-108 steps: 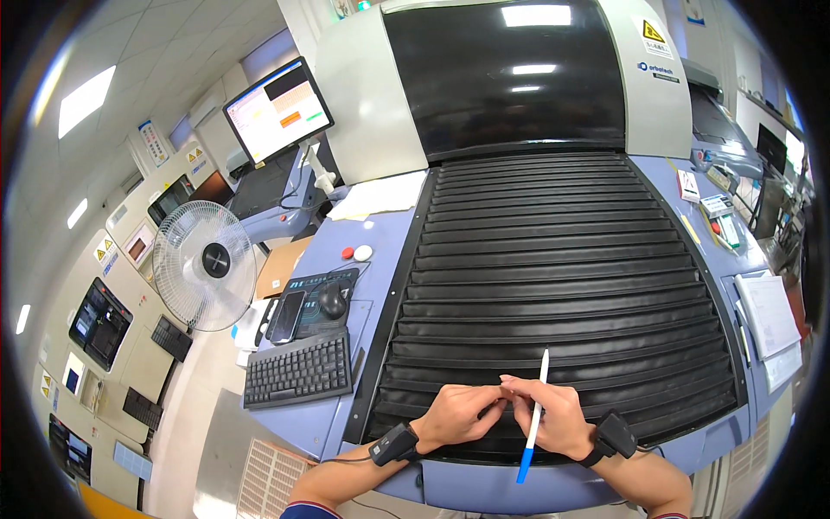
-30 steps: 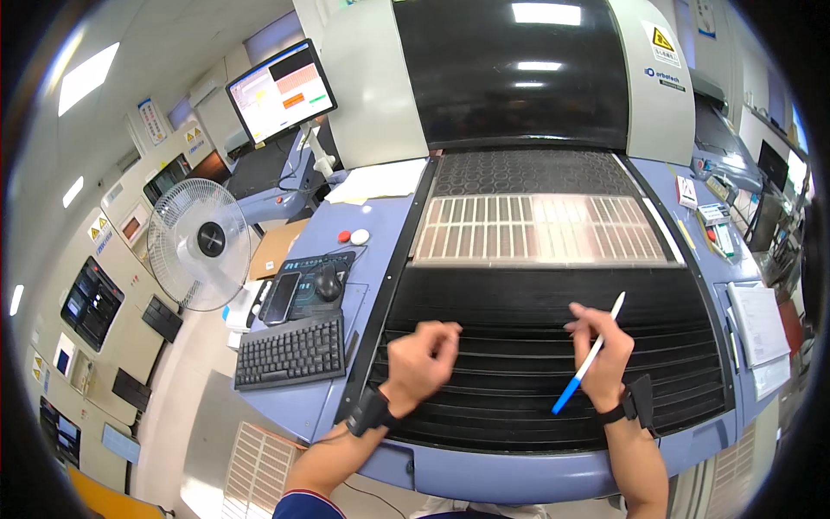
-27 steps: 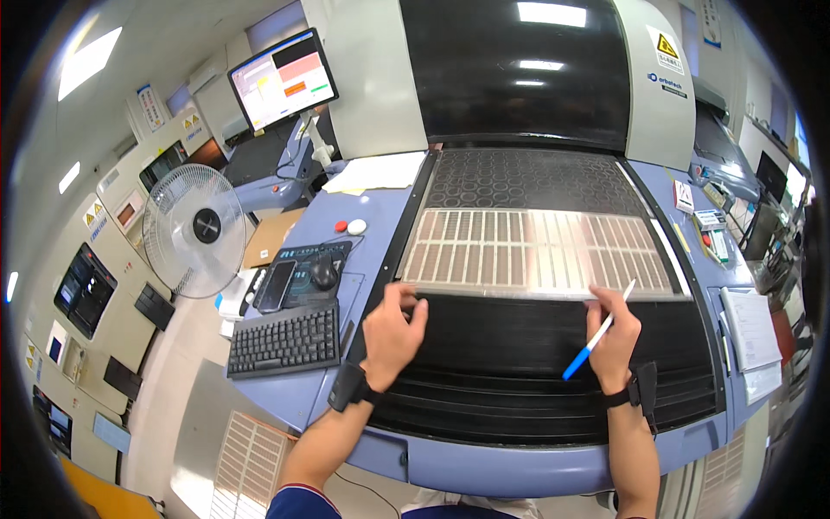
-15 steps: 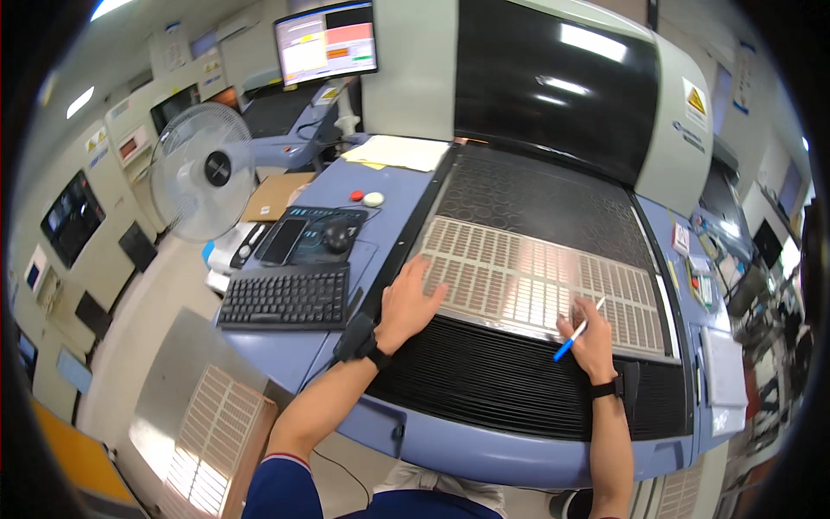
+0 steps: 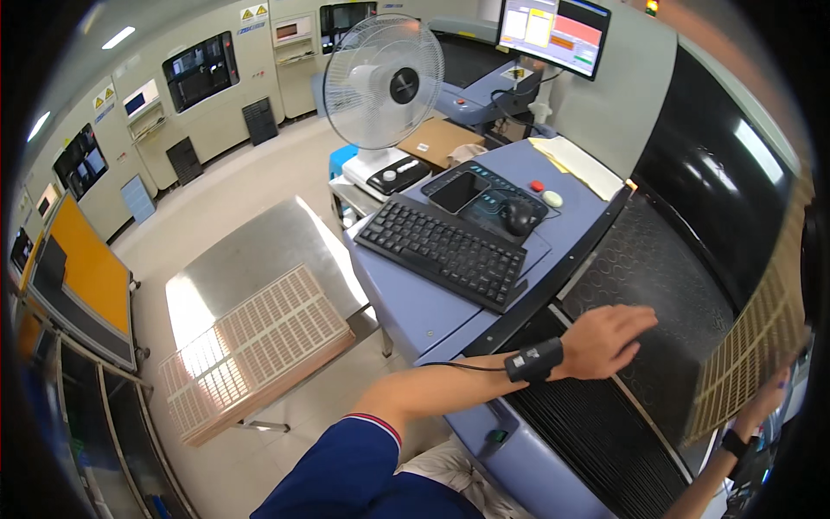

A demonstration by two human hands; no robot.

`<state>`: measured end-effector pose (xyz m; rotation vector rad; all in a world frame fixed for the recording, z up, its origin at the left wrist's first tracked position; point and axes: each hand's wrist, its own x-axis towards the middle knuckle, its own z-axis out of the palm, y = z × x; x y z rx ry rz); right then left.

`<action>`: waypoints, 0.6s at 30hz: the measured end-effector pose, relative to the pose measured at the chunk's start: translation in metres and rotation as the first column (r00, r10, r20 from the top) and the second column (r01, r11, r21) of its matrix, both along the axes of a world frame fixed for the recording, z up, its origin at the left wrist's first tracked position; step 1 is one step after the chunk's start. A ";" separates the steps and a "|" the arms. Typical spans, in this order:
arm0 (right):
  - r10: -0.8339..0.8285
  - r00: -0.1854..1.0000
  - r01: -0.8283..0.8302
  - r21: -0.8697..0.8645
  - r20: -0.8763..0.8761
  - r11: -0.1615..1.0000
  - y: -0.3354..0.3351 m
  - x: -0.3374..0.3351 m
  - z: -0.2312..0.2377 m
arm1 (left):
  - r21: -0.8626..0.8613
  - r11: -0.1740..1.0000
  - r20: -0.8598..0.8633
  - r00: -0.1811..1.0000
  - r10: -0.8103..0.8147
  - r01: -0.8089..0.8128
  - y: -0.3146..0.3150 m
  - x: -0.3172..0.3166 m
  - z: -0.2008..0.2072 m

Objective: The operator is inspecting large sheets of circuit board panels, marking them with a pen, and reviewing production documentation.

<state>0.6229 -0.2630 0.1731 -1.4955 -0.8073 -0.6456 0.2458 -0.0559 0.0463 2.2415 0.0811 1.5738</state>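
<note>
- Tilting steeply at the right of the view, a gridded panel (image 5: 750,339) is held up by the right hand (image 5: 761,403), whose fingers are closed at its lower edge; the finger placement is partly hidden by the panel and the dark rim. The edge is presumably gripped so that the printed face is left untouched.
- The left hand (image 5: 603,342) is released: nothing is grasped, fingers are spread above the dark bed (image 5: 644,259), apart from the panel. Whether the bed is touched cannot be told.
- The bed's ring-patterned surface is bordered by black bellows (image 5: 596,441), perhaps fitted as a cover for sliding parts.
- A stack of similar panels (image 5: 259,346) is laid flat on a metal table (image 5: 246,229), probably so that none are bent.
- The keyboard (image 5: 443,251) and mouse (image 5: 520,216) are set on the blue side ledge, likely for easy reach; a phone (image 5: 460,191) is laid by the mouse.
- Yellow warning triangles (image 5: 253,13) are mounted on the far cabinets, beside a blue maker's mark.
- Coloured blocks are shown on the monitor (image 5: 553,35); its text is too small to be read.
</note>
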 end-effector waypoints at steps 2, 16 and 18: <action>-0.095 0.957 0.155 -0.205 0.274 0.967 -0.021 0.036 0.016 | 0.046 0.999 -0.040 0.999 -0.012 0.014 -0.002 0.001 -0.004; 0.612 0.377 -0.543 0.369 -0.695 0.754 -0.018 -0.043 -0.132 | 0.191 0.935 -0.317 0.882 0.348 -0.300 -0.014 0.007 -0.001; 0.560 0.181 -0.644 0.333 -0.808 0.689 -0.016 -0.100 -0.116 | 0.197 0.923 -0.410 0.827 0.384 -0.331 -0.012 0.002 -0.003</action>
